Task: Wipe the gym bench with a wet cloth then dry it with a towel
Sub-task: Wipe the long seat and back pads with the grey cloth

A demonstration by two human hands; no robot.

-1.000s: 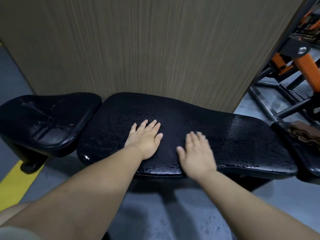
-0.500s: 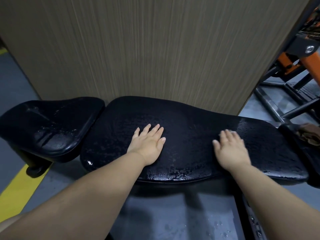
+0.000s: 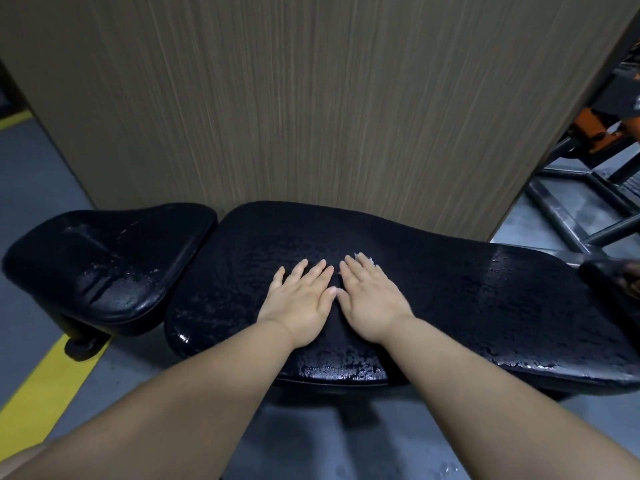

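Now the right hand has slid back in beside the left hand. Both lie flat on the wet bench against the wooden wall, fingers straight and slightly apart, holding no cloth, so drying likely hasn't begun.

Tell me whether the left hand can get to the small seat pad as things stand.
Probably yes: the left hand lies flat and empty on the long pad, and the seat pad sits just to its left with nothing lying between.
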